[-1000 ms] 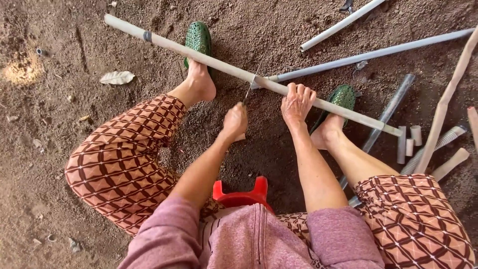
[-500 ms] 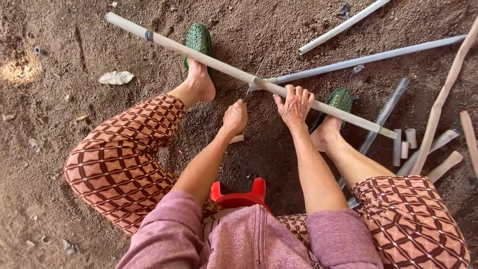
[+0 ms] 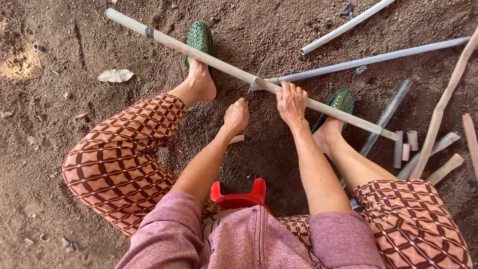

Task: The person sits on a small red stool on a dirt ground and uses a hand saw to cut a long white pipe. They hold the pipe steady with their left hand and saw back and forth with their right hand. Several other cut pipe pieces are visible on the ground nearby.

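A long beige pipe [image 3: 172, 42] lies slantwise across the dirt ground, resting over both my feet in green perforated shoes [image 3: 200, 36]. My right hand [image 3: 291, 102] presses down on the pipe near its middle, fingers spread over it. My left hand [image 3: 236, 117] sits just below the pipe, closed on the near end of a thin saw blade [image 3: 259, 69]. The blade crosses the pipe right beside my right hand, where a small notch shows. A short cut piece of pipe [image 3: 238, 139] lies on the ground under my left wrist.
I sit on a low red stool [image 3: 239, 197]. Grey pipes [image 3: 373, 60] and a white pipe [image 3: 343, 27] lie at the upper right. Short pipe offcuts [image 3: 407, 147], a corrugated hose [image 3: 438, 147] and wooden sticks [image 3: 443, 109] lie at the right. A dry leaf [image 3: 115, 75] lies at the left.
Both hands stay at the same spot on the pipe and blade. Only the view has shifted slightly.
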